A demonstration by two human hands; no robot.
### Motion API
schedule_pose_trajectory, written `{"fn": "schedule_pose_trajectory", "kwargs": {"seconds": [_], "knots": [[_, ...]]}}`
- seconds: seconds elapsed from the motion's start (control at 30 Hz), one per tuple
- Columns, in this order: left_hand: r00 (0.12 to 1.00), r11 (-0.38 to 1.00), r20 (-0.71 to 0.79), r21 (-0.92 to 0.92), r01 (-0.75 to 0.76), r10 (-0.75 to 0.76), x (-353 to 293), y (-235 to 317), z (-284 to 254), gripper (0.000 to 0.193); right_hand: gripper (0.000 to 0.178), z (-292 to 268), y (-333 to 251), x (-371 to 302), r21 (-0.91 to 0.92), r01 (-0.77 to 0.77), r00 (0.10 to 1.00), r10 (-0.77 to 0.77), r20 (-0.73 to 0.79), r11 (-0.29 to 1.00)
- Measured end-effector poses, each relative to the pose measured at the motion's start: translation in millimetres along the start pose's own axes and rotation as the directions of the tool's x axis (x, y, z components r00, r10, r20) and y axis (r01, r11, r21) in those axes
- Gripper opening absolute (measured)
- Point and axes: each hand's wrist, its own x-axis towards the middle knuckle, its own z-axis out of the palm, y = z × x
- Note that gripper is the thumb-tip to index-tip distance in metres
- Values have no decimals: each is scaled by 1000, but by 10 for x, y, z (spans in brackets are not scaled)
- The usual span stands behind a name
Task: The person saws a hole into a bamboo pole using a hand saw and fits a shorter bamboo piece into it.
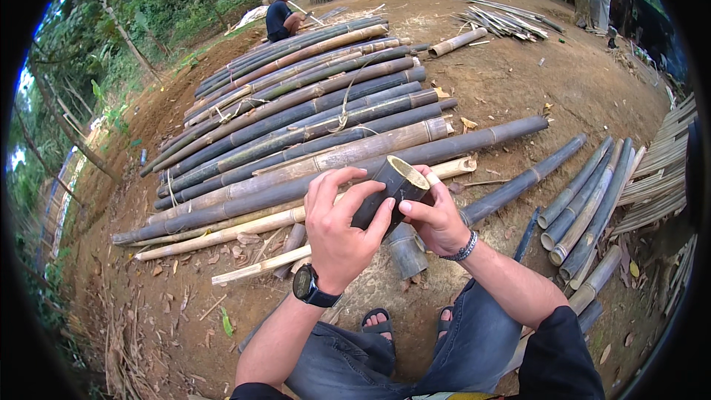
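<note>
Between my two hands I hold a short, dark bamboo section (pixel 404 184), tilted so that its pale cut end faces up toward me. My left hand (pixel 342 215) wraps its near left side, thumb against the wall. Around the right side of the rim curl the fingers of my right hand (pixel 438 218), the thumb pressing on the dark wall. Just below the hands, a grey bamboo stump (pixel 408 253) stands upright on the ground. The inside of the held piece shows only in part, and some fingertips are hidden behind it.
Long bamboo poles (pixel 296 133) lie in rows ahead. Shorter bamboo lengths (pixel 592 200) rest at my right, beside a stack of split slats (pixel 663 163). A long blade-like tool (pixel 527 235) leans near my right forearm. Farther off, a person (pixel 279 16) sits by the poles, near piled strips (pixel 507 21).
</note>
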Motion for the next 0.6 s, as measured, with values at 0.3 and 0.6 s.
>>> {"fn": "schedule_pose_trajectory", "kwargs": {"seconds": [0.3, 0.6], "knots": [[998, 998, -41, -48, 45, -47, 8, -77, -109, 22, 56, -22, 1, -3, -27, -1, 1000, 1, -26, 1000], [990, 988, -22, -79, 135, -138, -83, -228, -211, 19, 55, -21, 15, 15, -4, 0, 999, 0, -44, 1000]]}}
